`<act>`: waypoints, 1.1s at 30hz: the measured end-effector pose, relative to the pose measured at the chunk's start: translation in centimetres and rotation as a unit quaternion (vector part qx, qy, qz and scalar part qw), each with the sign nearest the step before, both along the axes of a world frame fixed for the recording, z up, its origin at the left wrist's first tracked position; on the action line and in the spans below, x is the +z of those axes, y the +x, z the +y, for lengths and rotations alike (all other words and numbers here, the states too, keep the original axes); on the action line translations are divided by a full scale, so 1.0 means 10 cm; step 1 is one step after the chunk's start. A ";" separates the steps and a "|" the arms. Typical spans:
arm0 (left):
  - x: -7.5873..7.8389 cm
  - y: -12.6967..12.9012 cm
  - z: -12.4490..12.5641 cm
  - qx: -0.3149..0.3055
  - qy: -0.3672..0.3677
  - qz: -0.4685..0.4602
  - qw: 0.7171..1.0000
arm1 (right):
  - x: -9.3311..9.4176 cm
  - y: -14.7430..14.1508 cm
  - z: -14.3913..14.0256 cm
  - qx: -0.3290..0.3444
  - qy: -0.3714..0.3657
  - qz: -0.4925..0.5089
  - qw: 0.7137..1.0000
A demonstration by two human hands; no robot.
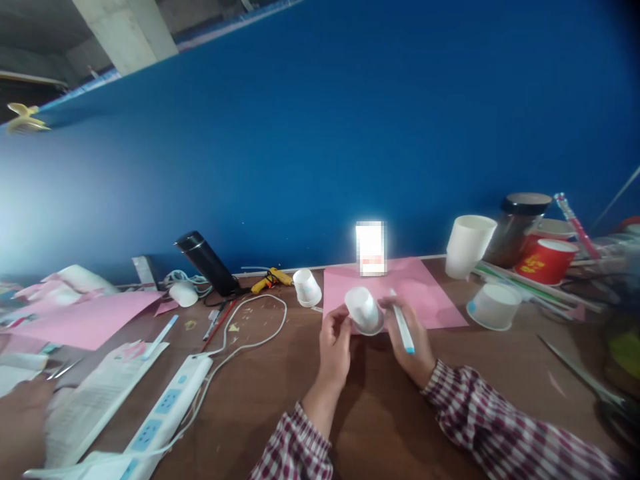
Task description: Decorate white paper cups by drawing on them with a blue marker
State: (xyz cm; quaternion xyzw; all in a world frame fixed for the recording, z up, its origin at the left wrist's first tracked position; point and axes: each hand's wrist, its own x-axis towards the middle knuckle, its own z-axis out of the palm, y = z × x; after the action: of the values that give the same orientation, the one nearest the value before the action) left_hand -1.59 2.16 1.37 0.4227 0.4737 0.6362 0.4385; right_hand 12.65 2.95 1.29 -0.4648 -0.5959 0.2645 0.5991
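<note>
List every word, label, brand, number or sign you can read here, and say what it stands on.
No text reads for certain.
Red cup: yellow characters, too blurred to read.
Printed sheet: print too small and blurred.
Bright panel: pixelated, unreadable.
Held cup and pen: nothing legible.

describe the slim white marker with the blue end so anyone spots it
Before the blue partition, find the central pink paper sheet. The right hand at its near edge holds the marker. It is held, unlike the white and blue pen farther left.
</note>
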 end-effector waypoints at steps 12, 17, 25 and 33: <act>-0.11 -0.11 0.10 0.114 -0.024 0.006 0.993 | -0.04 0.21 0.23 -0.107 0.061 0.006 0.992; -0.05 -0.08 0.04 0.111 0.020 0.084 0.990 | -0.03 0.18 0.20 -0.105 0.060 -0.006 0.993; 0.14 0.10 -0.09 0.027 0.079 0.195 0.977 | -0.04 0.17 0.22 -0.105 0.042 0.012 0.994; 0.19 0.29 0.16 0.014 0.027 0.171 0.985 | -0.04 0.15 0.22 -0.097 0.029 0.029 0.994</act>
State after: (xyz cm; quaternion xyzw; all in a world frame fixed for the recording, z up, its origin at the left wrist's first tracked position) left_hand 1.30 3.72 3.30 0.5303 0.5297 0.5735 0.3307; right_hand 14.13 5.14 0.93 -0.4953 -0.5376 0.2013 0.6520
